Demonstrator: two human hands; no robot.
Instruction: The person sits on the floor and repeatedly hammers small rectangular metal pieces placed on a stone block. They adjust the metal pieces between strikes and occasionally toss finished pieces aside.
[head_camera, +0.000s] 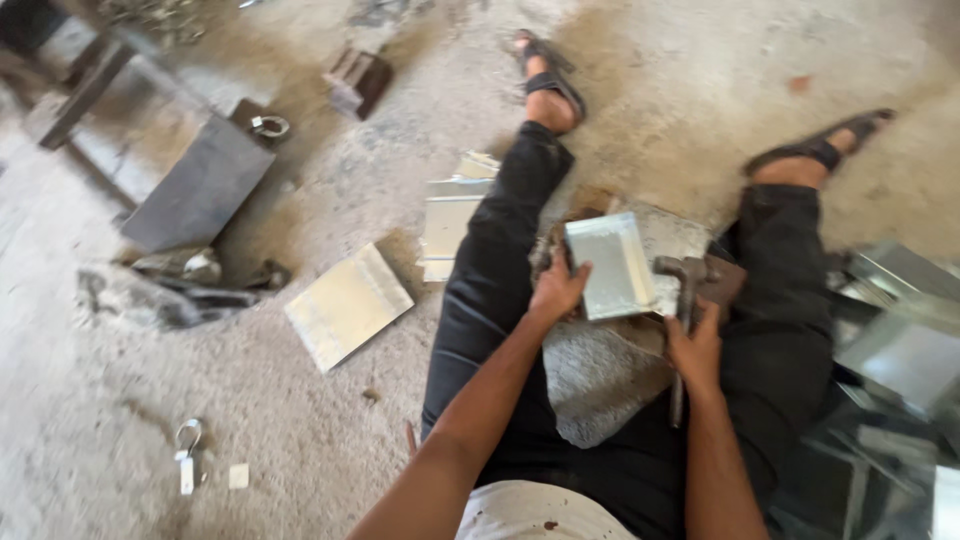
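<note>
Sheet-metal work is under way on the concrete floor (250, 400), where a person sits with legs spread. Between the legs lies a grey stone slab (590, 380), and every place here is told from it. At the slab's far edge, the left hand (557, 290) grips the near left edge of a small folded metal tray (612, 264), thumb on top, holding it steady. To the right of the slab, the right hand (695, 350) is clenched around the handle of a hammer (685, 290), whose head stands just beside the tray's right rim.

The tray's edges look already turned up, so the shaping seems well advanced, though I cannot tell which rim is unfinished. To the left of the slab, flat cut metal sheets (347, 305) lie on the floor, seemingly unworked. At the far right sits a pile of folded metal pieces (900, 340). Both forearms reach forward, the wrists low over the work.
</note>
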